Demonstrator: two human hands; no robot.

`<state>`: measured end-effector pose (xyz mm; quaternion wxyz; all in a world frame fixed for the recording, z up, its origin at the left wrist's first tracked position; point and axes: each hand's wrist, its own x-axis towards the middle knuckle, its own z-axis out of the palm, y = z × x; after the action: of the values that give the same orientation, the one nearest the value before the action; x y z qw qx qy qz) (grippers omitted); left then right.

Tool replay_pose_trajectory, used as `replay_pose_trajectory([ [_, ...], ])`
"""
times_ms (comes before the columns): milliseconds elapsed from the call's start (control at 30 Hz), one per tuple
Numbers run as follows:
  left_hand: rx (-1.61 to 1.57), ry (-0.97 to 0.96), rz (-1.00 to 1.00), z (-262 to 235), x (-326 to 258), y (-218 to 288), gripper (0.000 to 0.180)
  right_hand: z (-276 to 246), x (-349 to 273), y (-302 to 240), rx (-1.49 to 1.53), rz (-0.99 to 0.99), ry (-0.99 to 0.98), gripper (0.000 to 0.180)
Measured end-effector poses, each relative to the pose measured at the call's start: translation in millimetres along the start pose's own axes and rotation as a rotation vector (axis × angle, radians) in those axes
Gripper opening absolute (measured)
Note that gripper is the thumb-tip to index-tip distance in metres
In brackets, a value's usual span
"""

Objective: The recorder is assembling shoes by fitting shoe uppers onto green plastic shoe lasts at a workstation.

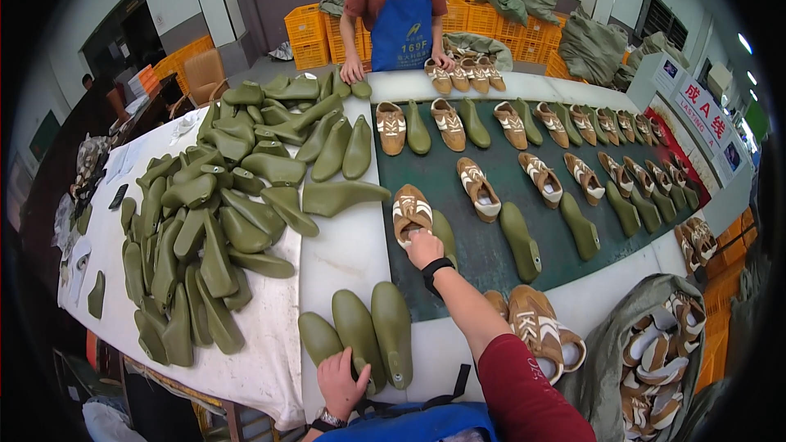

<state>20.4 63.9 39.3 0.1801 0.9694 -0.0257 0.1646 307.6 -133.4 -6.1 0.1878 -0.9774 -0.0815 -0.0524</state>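
Observation:
At the near edge of the green belt, my right hand (423,247) reaches out with its fingertips inside the heel opening of a brown sneaker with white stripes (411,206), gripping it. A green shoe last (443,233) lies right beside that sneaker, partly behind my wrist. My left hand (342,385) rests on the near ends of the green shoe lasts in front of me, thumb apart from the fingers. Three lasts lie there side by side: a left one (319,337), a middle one (356,329) and a right one (391,327).
A large heap of green lasts (217,205) covers the white-clothed table at left. Brown sneakers and lasts alternate in rows on the green belt (426,290). Loose sneakers (536,319) stand by my right arm, near a sack of shoes (606,352). Across stands a co-worker in a blue apron (401,29).

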Motion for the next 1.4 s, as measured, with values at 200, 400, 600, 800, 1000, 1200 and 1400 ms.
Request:
replay_pose_trajectory([
  [200, -0.006, -0.001, -0.017, 3.0, 7.6, -3.0, 0.048, 40.7, 28.1, 19.9, 0.382, 0.128, 0.008, 0.056],
  [400, 0.002, -0.002, -0.037, -2.2, 12.1, 1.5, 0.048, 35.3, 9.5, 10.8, 0.387, 0.027, 0.12, 0.048],
  [600, -0.049, 0.006, -0.034, 0.3, 10.4, -0.3, 0.046, 11.7, -59.3, -28.5, 0.459, -0.222, -0.399, 0.043],
  [800, -0.108, 0.099, -0.032, 1.4, 7.1, -7.1, 0.038, -17.4, -141.6, -66.4, 0.059, -0.407, -0.574, 0.058],
  [1000, -0.181, 0.338, -0.25, 22.3, -10.6, -27.0, 0.032, -16.7, -185.6, -91.0, 0.232, -0.467, -0.543, 0.062],
  [1200, -0.224, 0.301, -0.246, 47.6, -17.0, -34.5, 0.03, -21.5, -200.1, -106.3, 0.057, -0.496, -0.521, 0.074],
  [1400, -0.215, 0.325, -0.228, 59.9, -17.1, -41.7, 0.027, -17.6, -190.9, -112.0, 0.006, -0.516, -0.62, 0.083],
])
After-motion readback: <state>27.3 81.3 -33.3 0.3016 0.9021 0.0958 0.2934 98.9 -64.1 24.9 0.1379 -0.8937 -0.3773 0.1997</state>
